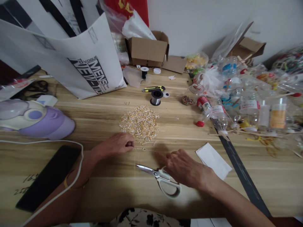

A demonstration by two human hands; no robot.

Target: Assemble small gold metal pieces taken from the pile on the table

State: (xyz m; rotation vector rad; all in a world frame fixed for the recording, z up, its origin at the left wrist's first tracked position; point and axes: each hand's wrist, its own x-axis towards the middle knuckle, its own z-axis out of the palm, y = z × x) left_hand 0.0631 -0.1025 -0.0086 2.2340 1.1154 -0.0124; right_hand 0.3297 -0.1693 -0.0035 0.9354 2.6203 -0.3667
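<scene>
A thin beaded chain [139, 149] with a small ring near its middle stretches between my two hands, low over the table. My left hand [115, 143] is closed, its fingertips pinching the chain's left end. At the right end are the fingertips of my right hand [182, 165]; the fingers are bent and seem closed on the chain, though their tips are blurred. Just beyond the chain lies a heap of small gold and silver pieces [139, 123]. White-handled scissors [156, 173] rest partly beneath my right hand, blades pointing left.
Behind the heap are a wire spool [156, 98] and a yellow-black utility knife [153, 89]. Plastic bottles [248, 105] crowd the right. A folded white paper [213, 160] lies near my right forearm. On the left are a black phone-like slab [49, 176], a white cable [81, 154] and a large bag [94, 56].
</scene>
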